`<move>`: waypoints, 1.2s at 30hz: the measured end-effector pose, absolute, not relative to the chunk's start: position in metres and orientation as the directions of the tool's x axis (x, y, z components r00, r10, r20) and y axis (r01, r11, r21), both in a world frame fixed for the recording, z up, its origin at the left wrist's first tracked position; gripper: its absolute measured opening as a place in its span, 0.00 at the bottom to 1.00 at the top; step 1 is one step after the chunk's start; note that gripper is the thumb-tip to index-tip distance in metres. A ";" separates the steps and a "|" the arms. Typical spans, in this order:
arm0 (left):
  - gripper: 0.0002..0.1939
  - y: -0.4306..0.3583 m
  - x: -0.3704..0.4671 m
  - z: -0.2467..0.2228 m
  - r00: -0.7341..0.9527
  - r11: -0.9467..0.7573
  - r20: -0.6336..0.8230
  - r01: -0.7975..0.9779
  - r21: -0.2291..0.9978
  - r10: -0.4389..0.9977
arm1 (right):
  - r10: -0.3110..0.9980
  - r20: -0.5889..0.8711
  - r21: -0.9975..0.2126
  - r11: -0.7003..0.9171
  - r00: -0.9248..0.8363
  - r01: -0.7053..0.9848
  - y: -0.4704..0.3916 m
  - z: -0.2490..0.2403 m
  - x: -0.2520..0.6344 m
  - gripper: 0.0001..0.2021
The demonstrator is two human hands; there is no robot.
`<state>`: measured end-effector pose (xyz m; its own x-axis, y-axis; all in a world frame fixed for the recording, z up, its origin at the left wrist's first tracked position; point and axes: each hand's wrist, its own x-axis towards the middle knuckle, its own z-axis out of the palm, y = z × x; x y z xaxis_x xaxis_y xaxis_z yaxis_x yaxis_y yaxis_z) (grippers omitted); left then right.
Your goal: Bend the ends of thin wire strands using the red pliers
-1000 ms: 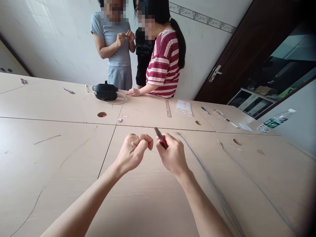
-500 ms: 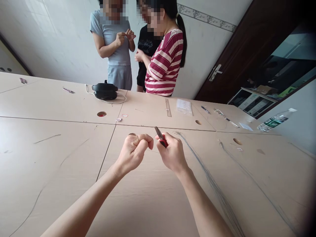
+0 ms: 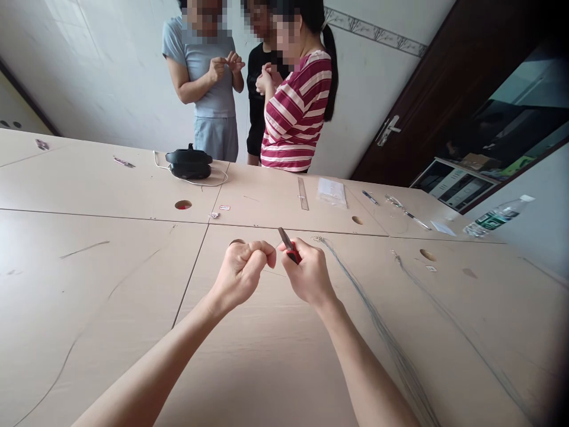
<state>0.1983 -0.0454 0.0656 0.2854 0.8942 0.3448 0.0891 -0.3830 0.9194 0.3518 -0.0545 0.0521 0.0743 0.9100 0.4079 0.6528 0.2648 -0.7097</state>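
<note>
My right hand [image 3: 309, 273] is wrapped round pliers with red grips [image 3: 291, 252]; their dark metal jaws point up and to the left. Close on the left, my left hand [image 3: 246, 267] is closed, fingers curled in, with a ring on one finger. A hair-thin line seems to run between the hands, but what the left fingers pinch is too fine to make out. Just right of my right hand a bundle of thin grey wires [image 3: 376, 317] lies on the table, its far end gathered in small metal bits. A thinner wire bundle [image 3: 448, 320] lies farther right.
Across the pale table [image 3: 249, 367] sit a black headset [image 3: 189, 164] with a white cable, a clear ruler [image 3: 303, 194], a plastic bag [image 3: 332, 193], a pen [image 3: 370, 197] and a water bottle [image 3: 498, 216]. Loose wires [image 3: 66, 362] lie at left. Several people stand beyond the far edge.
My hands and the pliers have hardly moved. Beyond the table, the person in the striped shirt has raised their hands.
</note>
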 end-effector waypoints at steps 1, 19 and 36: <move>0.11 -0.046 0.198 0.067 0.281 -0.371 0.335 0.084 0.925 0.899 | 0.907 0.416 -0.702 0.272 0.070 0.658 -0.055 0.053 0.352 0.06; 0.12 -0.041 0.191 0.078 0.234 -0.192 0.174 0.055 0.980 0.957 | 0.805 0.593 -0.523 0.398 -0.014 0.753 -0.067 0.062 0.348 0.05; 0.08 -0.044 0.193 0.084 0.288 -0.154 0.186 -0.128 0.980 0.939 | 0.965 0.263 -0.955 0.261 -0.004 0.141 -0.080 0.084 0.351 0.10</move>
